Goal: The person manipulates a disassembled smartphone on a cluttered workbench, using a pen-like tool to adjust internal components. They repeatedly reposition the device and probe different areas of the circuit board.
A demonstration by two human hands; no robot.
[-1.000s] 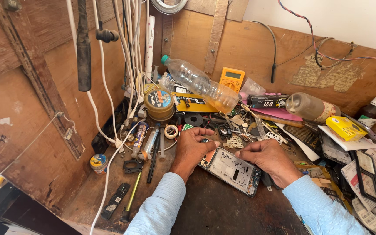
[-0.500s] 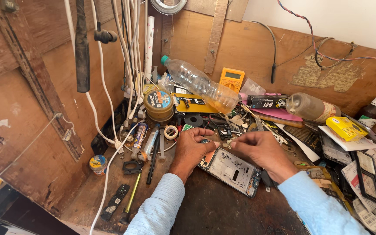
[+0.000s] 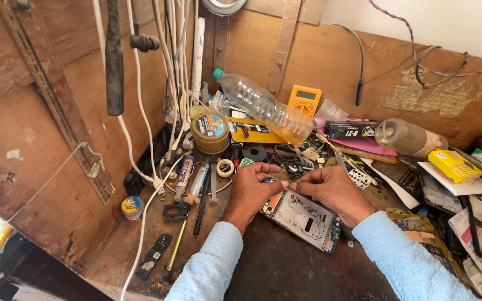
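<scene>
- On the dark, cluttered wooden workbench point(image 3: 285, 262) lies an opened smartphone with its pale inner frame exposed point(image 3: 303, 218), tilted diagonally.
- Left hand point(image 3: 250, 191) pinches the phone's top edge with its fingertips.
- Right hand point(image 3: 333, 191) pinches that same top edge, its fingertips meeting the left's.
- Behind them a clear plastic bottle point(image 3: 260, 106) leans beside a yellow multimeter point(image 3: 304, 100).

two bottles point(image 3: 263, 106), one multimeter point(image 3: 304, 101), one phone point(image 3: 306, 219)

Opened phone point(image 3: 306, 218), back cover removed, white inner frame exposed, lies flat and diagonal at the worktop point(image 3: 285, 267) centre, near its front edge.
</scene>
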